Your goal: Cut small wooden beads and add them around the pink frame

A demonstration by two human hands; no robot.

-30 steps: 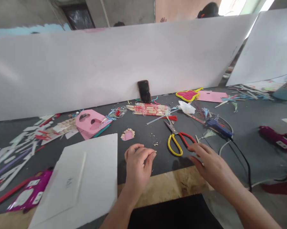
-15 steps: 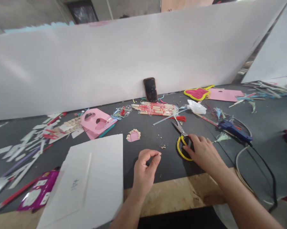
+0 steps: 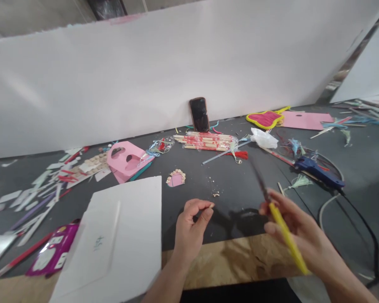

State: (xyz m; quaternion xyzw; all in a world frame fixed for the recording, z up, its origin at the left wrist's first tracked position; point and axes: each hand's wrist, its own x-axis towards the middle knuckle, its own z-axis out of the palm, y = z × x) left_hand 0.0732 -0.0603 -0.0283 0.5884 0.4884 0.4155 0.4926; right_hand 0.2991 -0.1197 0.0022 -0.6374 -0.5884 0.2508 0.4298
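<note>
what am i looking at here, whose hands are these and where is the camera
There is no machine: these are one person's two bare hands, filmed by a camera worn on their head, looking forward and down. The right hand has its grip closed on motion-blurred yellow-handled scissors, held above the surface. The left hand pinches thumb and forefinger together; anything between them is too small to tell. On the dark table mat lie a white rectangular sheet, a small pink bead-edged piece, a pink cut-out card, a packet of wooden sticks and a blue glue gun. A black phone leans against the white board.
</note>
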